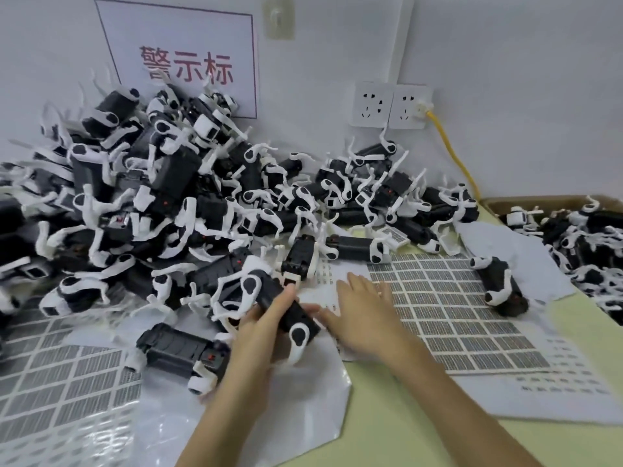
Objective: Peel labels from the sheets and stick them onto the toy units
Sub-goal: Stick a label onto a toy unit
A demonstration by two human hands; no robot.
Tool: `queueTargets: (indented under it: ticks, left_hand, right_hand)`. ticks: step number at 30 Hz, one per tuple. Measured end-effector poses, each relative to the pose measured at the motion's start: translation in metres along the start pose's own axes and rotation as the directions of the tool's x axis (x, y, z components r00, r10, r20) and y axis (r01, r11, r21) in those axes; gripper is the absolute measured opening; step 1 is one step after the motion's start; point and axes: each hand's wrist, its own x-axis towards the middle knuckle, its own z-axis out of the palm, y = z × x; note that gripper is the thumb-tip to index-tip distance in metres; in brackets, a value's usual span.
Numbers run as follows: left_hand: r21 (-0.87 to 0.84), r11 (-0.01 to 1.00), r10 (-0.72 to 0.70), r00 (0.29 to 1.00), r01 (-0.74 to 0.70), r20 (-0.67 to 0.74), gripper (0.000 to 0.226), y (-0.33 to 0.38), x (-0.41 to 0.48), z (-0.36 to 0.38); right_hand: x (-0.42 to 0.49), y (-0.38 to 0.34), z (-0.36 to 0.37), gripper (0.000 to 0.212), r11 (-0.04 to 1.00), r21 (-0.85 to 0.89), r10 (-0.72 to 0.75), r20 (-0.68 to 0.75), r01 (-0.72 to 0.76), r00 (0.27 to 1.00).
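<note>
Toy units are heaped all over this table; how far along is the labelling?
Done: labels look peeled from the left edge of the label sheet, and the box holds units, possibly finished. In hand: the left hand grips one toy unit while the right hand reaches flat over the sheet. Left: the big pile and most labels.

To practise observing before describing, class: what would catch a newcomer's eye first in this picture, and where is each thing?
First, the big heap of black-and-white toy units piled against the wall at left and centre, under a sign with red characters. In front, the left hand grips one toy unit, while the right hand lies flat, fingers straight, on a label sheet to the right.
</note>
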Motion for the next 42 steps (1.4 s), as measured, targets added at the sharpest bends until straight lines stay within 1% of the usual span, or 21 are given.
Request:
queueTargets:
  ticks: [2, 3, 5, 6, 8, 9, 10, 13, 17, 20, 22, 24, 26, 28, 30, 32, 34, 37, 39, 40, 42]
  left_hand:
    - [0.065, 0.998, 0.008, 1.0, -0.007, -0.019, 0.061, -0.004, -0.003, -0.005]
    - [0.067, 0.998, 0.013, 1.0, -0.011, -0.023, 0.059, -0.005, -0.004, -0.008]
    - [0.073, 0.997, 0.02, 1.0, -0.018, -0.018, 0.054, -0.005, -0.003, -0.011]
    - [0.077, 0.997, 0.024, 1.0, -0.023, -0.013, 0.052, -0.005, -0.003, -0.012]
    - [0.059, 0.997, 0.046, 0.999, -0.046, -0.005, 0.055, -0.004, -0.002, -0.012]
    - [0.04, 0.997, 0.06, 0.998, -0.06, -0.005, 0.058, -0.005, -0.002, -0.012]
    - [0.018, 0.997, 0.07, 0.998, -0.07, -0.005, 0.061, -0.006, -0.002, -0.013]
    - [-0.016, 0.996, 0.083, 0.997, -0.083, 0.001, 0.067, -0.007, -0.002, -0.015]
    - [-0.042, 0.995, 0.087, 0.996, -0.088, -0.015, 0.079, -0.005, 0.0, -0.016]
    - [0.012, 0.996, 0.085, 0.996, -0.085, -0.034, 0.081, -0.006, -0.001, -0.016]
    - [0.016, 0.997, 0.081, 0.996, -0.08, -0.03, 0.081, -0.008, -0.002, -0.015]
    - [0.009, 0.997, 0.082, 0.996, -0.082, -0.029, 0.083, -0.009, -0.002, -0.015]
    - [0.004, 0.997, 0.077, 0.997, -0.077, -0.006, 0.078, -0.007, -0.002, -0.013]
    - [-0.004, 0.997, 0.081, 0.995, -0.081, 0.052, 0.066, -0.001, -0.002, -0.007]
    - [0.012, 0.994, 0.108, 0.984, -0.111, 0.143, 0.065, 0.009, -0.002, 0.005]
    - [0.009, 0.994, 0.108, 0.965, -0.113, 0.24, 0.071, 0.02, 0.001, 0.023]
    - [-0.02, 0.999, 0.044, 0.961, -0.04, 0.274, 0.076, 0.031, 0.008, 0.042]
    - [-0.031, 0.996, -0.074, 0.948, 0.088, 0.311, 0.05, 0.035, 0.018, 0.054]
    - [-0.068, 0.987, -0.117, 0.934, 0.148, 0.337, 0.038, 0.03, 0.022, 0.05]
    - [-0.086, 0.982, -0.127, 0.932, 0.165, 0.341, 0.039, 0.027, 0.024, 0.047]
    - [-0.095, 0.983, -0.117, 0.932, 0.159, 0.344, 0.06, 0.025, 0.028, 0.041]
  right_hand:
    - [0.005, -0.007, 0.011, 0.092, 0.998, 0.061, 0.026, 0.001, -0.026, 1.0]
    - [0.008, -0.01, 0.014, 0.095, 0.992, 0.122, 0.042, -0.003, -0.041, 0.999]
    - [0.011, -0.015, 0.015, 0.085, 0.951, 0.302, 0.082, -0.067, -0.058, 0.994]
    - [0.011, -0.015, 0.014, 0.073, 0.902, 0.429, 0.11, -0.117, -0.05, 0.987]
    - [0.01, -0.014, 0.008, 0.055, 0.728, 0.686, 0.158, -0.161, -0.005, 0.974]
    - [0.011, -0.012, 0.004, 0.051, 0.647, 0.763, 0.17, -0.149, 0.004, 0.974]
    - [0.012, -0.01, 0.001, 0.049, 0.604, 0.797, 0.169, -0.127, -0.001, 0.977]
    - [0.017, -0.006, -0.009, 0.04, 0.603, 0.797, 0.106, -0.058, -0.017, 0.993]
    - [0.015, 0.019, -0.041, 0.037, 0.527, 0.849, 0.099, -0.013, -0.041, 0.995]
    - [-0.001, 0.058, -0.075, 0.036, 0.522, 0.851, -0.026, 0.077, -0.052, 0.997]
    - [-0.02, 0.087, -0.092, 0.038, 0.505, 0.863, -0.101, 0.082, -0.02, 0.992]
    - [-0.039, 0.114, -0.105, 0.037, 0.465, 0.884, -0.118, 0.007, 0.049, 0.993]
    - [-0.053, 0.132, -0.115, 0.037, 0.359, 0.923, -0.116, -0.106, 0.141, 0.988]
    - [-0.059, 0.141, -0.121, 0.038, 0.229, 0.942, -0.12, -0.223, 0.246, 0.967]
    - [-0.058, 0.139, -0.122, 0.047, 0.177, 0.928, -0.16, -0.302, 0.328, 0.94]
    - [-0.049, 0.131, -0.115, 0.058, 0.168, 0.919, -0.235, -0.314, 0.356, 0.92]
    - [-0.038, 0.12, -0.103, 0.069, 0.159, 0.932, -0.344, -0.257, 0.326, 0.903]
    - [-0.023, 0.109, -0.085, 0.075, 0.148, 0.957, -0.48, -0.15, 0.248, 0.864]
    - [-0.017, 0.109, -0.076, 0.073, 0.149, 0.962, -0.51, -0.122, 0.227, 0.851]
    - [-0.014, 0.111, -0.071, 0.074, 0.164, 0.961, -0.518, -0.11, 0.224, 0.848]
    - [-0.01, 0.111, -0.062, 0.076, 0.183, 0.958, -0.517, -0.098, 0.221, 0.85]
